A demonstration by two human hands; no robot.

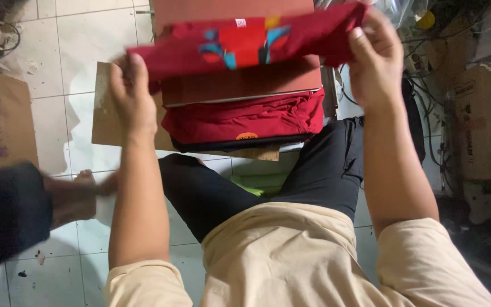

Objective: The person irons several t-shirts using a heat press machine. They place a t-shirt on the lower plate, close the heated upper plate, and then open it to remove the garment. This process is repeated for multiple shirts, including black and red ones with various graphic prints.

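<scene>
I hold a folded red shirt (245, 42) with a blue, orange and yellow print stretched between both hands. My left hand (130, 94) grips its left end, and my right hand (373, 62) grips its right end near the top edge of the view. Below the shirt lies a flat brown board (240, 85) resting on a stack of folded red shirts (245, 120) with a black one at the bottom. The stack sits on a cardboard sheet (106, 122) on the tiled floor in front of my black-trousered legs.
Another person's foot and dark-trousered leg (24, 207) reach in from the left. A larger cardboard piece (1, 119) lies on the white tiles (75, 51) at left. Cables and boxes (473, 96) crowd the right side. Something green (257, 183) lies between my legs.
</scene>
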